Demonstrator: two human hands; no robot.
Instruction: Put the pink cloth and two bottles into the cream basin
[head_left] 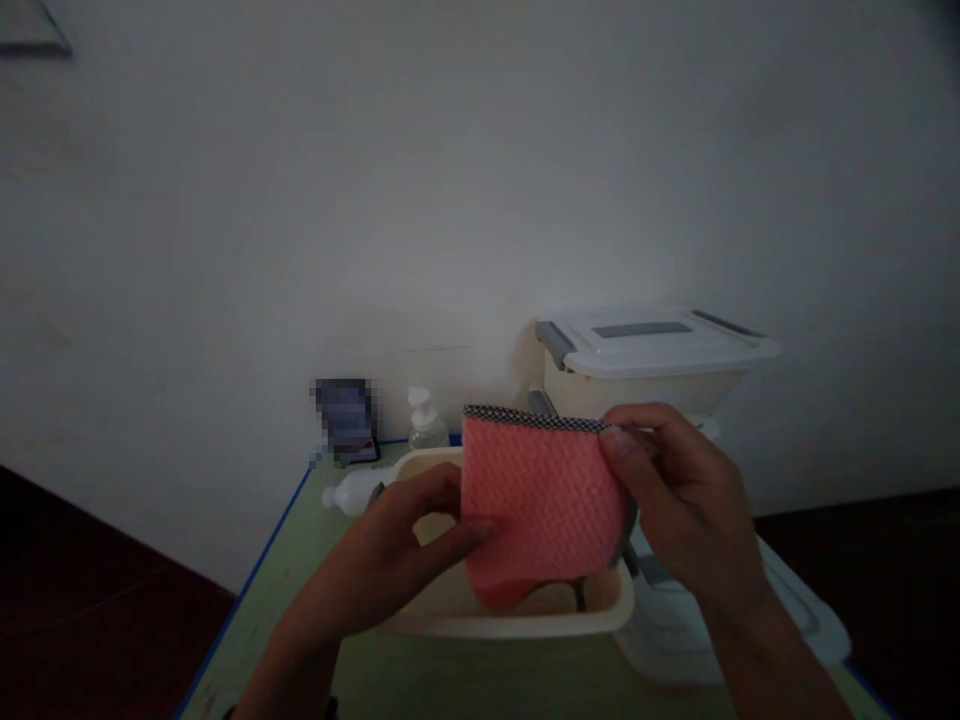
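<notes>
I hold a pink waffle-textured cloth [540,500] with a dark checked top edge up in front of me. My left hand [397,550] pinches its left side, thumb on the front. My right hand [675,500] grips its upper right corner, fingers closed. The cloth hangs above an open cream plastic tub [480,622] on the green table [300,580]. Something dark shows in the tub below the cloth, too dim to name.
A white lidded box [645,365] stands at the back against the wall. A clear pump bottle [427,420], a white bottle lying on its side [352,492] and a small dark object [345,420] are behind the tub. A pale lid [795,610] lies at the right.
</notes>
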